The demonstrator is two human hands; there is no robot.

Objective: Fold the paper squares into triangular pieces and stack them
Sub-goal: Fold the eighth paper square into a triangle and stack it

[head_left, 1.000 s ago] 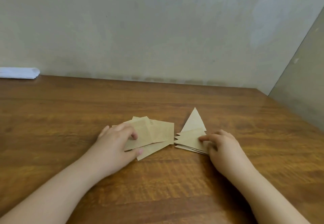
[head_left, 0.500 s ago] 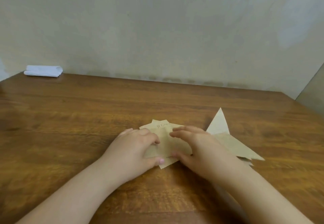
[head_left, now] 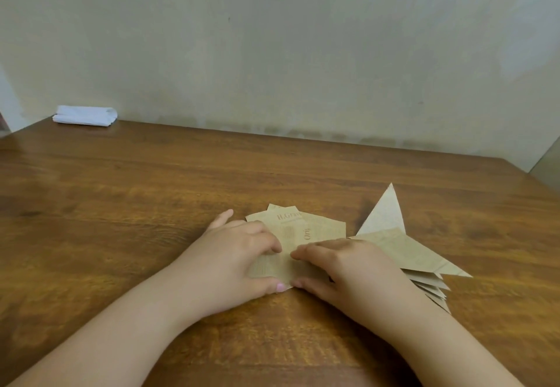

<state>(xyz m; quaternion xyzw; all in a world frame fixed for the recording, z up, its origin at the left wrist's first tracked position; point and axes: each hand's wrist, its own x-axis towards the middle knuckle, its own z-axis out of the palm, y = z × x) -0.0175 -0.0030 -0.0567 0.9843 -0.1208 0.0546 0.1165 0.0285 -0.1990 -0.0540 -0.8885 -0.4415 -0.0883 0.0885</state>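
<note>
Both hands sit on the pile of paper squares [head_left: 298,229], which lies flat on the wooden worktop [head_left: 151,192], roughly mid-worktop, nearer the person than the wall [head_left: 272,53].

Left hand [head_left: 239,259]: on the left part of the pile, fingers curled over the top square w/ tips pressing near its centre, thumb at the square's near edge, so it pinches that sheet. Little finger sticks out straight toward the wall, just left of the pile.

Right hand [head_left: 342,268]: right part of the pile, fingers bent, tips touching the top square almost against the left fingertips; thumb at the near edge, just beside the left thumb. It pinches the same sheet.

Squares are tan w/ brownish print, fanned unevenly; corners poke out on the far side of the hands. Text only partly readable.

Stack of folded triangles [head_left: 403,250]: just right of the pile, touching or overlapping its right edge, can't tell which. One triangle points toward the wall, others fan out to the right, partly under the right wrist.

White folded packet [head_left: 85,115]: far left of the pile, well apart, at the worktop's back edge against the wall.
</note>
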